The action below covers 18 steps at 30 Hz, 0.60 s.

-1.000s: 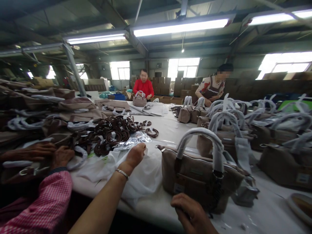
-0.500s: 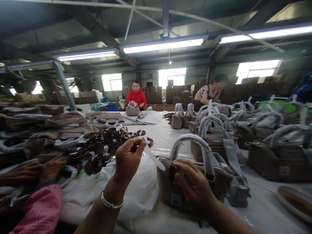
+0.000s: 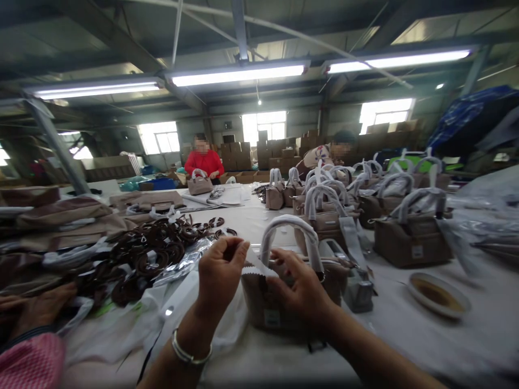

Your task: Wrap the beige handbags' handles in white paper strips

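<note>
My left hand point(image 3: 221, 270), with a bangle at its wrist, pinches a white strip point(image 3: 256, 265) between thumb and forefinger. One edge of the strip looks zigzag-cut. Its other end reaches the thumb of my right hand point(image 3: 302, 283), whose fingers close on it beside the handle base; part of this grip is hidden. Just behind the strip stands a taupe handbag point(image 3: 253, 302), upright, with its arched handles point(image 3: 279, 222) wrapped in white padding. A small pale label point(image 3: 271, 317) shows on its front. My right hand covers part of the bag.
Wrapped-handle handbags point(image 3: 411, 237) stand in rows at right, near a shallow dish point(image 3: 438, 294). Coiled brown straps point(image 3: 158, 248) are heaped at left, beside stacked flat bags point(image 3: 73, 216). A co-worker's hand point(image 3: 44, 308) is close at left; a person in red point(image 3: 203, 162) works opposite.
The view has swung right. The strip, hanging from my left hand with its end free before, now spans to my right hand. My right hand has come closer to my left.
</note>
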Tool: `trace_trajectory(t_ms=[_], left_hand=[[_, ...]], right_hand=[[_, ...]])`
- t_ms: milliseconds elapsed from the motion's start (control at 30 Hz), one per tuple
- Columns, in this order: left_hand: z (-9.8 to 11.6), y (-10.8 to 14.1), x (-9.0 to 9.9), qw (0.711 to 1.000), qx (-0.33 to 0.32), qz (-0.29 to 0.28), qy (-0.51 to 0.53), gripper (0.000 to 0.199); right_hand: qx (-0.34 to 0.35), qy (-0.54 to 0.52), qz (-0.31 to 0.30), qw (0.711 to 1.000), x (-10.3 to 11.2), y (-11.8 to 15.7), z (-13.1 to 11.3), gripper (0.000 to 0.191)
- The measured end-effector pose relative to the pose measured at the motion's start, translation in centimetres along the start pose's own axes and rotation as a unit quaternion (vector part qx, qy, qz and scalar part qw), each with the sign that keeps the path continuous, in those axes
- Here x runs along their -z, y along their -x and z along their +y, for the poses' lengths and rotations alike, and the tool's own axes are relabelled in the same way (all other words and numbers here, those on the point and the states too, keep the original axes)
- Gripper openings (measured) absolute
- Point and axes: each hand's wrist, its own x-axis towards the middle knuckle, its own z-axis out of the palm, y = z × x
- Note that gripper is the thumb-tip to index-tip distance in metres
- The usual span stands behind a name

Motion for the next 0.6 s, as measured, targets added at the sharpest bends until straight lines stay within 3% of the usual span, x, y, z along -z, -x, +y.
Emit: trace_trajectory(t_ms=[33, 133, 233, 333, 400, 467, 533, 600], left_hand=[[0.5, 0.3, -0.3, 1.000, -0.005, -0.014, 0.009, 0.017], [0.8, 1.3, -1.1, 0.998, 0.003, -0.054, 0.045, 0.017], [-1.4, 3.1, -1.3, 0.990, 0.041, -0.095, 0.100, 0.028], [-4.1, 6.4, -1.0, 0.967, 0.078, -0.185, 0.157, 0.060], [-5.0, 9.0, -0.9, 0.941, 0.126, -0.254, 0.185, 0.073], [-4.9, 11.4, -0.9, 0.909, 0.226, -0.285, 0.205, 0.074], [-4.4, 13.3, -1.2, 0.855, 0.346, -0.303, 0.240, 0.064], [-4.3, 14.4, -1.3, 0.798, 0.425, -0.317, 0.286, 0.049]], right_hand=[[-0.012, 0.002, -0.022, 1.000, -0.4, -0.3, 0.2, 0.044], [-0.060, -0.011, -0.069, 0.996, -1.9, -0.4, 1.2, 0.013], [-0.107, -0.046, -0.057, 0.992, -3.1, 0.5, 2.3, 0.022], [-0.124, -0.088, -0.026, 0.988, -3.7, 1.8, 3.1, 0.016], [-0.110, -0.070, -0.003, 0.991, -4.0, 2.5, 3.2, 0.016], [-0.072, -0.017, 0.000, 0.997, -4.4, 3.2, 3.1, 0.016], [-0.027, 0.021, -0.020, 0.999, -4.8, 3.7, 2.9, 0.020], [-0.004, 0.013, -0.033, 0.999, -4.9, 4.1, 2.7, 0.021]])
